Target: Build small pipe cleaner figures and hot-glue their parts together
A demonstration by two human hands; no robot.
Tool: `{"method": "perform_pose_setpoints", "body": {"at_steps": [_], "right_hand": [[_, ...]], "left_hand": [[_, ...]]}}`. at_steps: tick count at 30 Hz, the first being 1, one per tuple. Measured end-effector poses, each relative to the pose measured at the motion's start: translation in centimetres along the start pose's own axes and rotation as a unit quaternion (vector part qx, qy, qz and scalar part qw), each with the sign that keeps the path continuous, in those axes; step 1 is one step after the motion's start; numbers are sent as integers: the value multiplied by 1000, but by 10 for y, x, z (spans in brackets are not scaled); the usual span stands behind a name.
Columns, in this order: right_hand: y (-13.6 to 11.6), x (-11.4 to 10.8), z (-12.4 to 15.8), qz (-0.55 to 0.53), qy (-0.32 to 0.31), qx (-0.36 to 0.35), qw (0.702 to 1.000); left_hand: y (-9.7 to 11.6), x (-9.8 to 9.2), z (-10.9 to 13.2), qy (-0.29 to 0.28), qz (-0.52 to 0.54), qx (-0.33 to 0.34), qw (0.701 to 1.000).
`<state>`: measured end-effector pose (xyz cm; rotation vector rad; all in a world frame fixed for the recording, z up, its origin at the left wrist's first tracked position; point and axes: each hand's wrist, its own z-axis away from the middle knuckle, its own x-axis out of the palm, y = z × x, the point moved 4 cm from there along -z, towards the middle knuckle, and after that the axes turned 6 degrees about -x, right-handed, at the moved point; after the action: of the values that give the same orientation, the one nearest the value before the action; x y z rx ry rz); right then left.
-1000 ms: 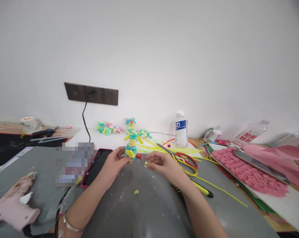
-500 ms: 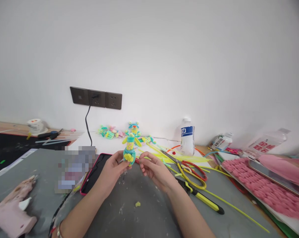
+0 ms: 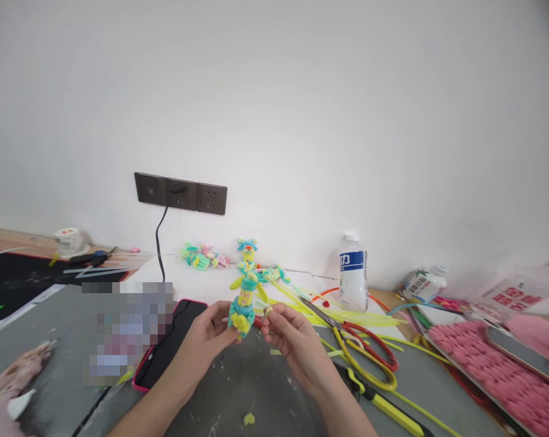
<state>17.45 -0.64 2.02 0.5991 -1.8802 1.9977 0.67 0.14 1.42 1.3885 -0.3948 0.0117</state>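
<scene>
My left hand (image 3: 207,334) is closed round the base of a small teal and yellow pipe-cleaner figure (image 3: 244,301), holding it upright above the grey mat (image 3: 238,388). My right hand (image 3: 289,337) sits just to the figure's right, its fingertips pinched on a tiny pale yellow piece (image 3: 268,311) close to the figure's side. A yellow scrap (image 3: 249,418) lies on the mat below both hands.
A black phone in a pink case (image 3: 165,352) lies left of my hands. Red and yellow scissors (image 3: 356,346) and a yellow utility knife (image 3: 383,403) lie to the right among yellow strips. A white bottle (image 3: 352,273), more figures (image 3: 205,255), pink foam pieces (image 3: 492,364) and a pink glue gun (image 3: 10,388) surround the mat.
My right hand has come in from the mat to the figure's side, now pinching a small yellow piece. The camera has tipped up, so everything sits lower in view.
</scene>
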Motion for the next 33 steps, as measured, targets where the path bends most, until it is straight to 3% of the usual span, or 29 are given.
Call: {"method": "perform_pose_setpoints", "body": {"at_steps": [13,33], "right_hand": [[3,-4,-1,5,-5,28,1000],[4,-5,-1,46,-12,-24,999]], "left_hand": [[-9,-1,-3,-43,-52,-9,998],[-2,11,7,-70,-58,-42,995]]}}
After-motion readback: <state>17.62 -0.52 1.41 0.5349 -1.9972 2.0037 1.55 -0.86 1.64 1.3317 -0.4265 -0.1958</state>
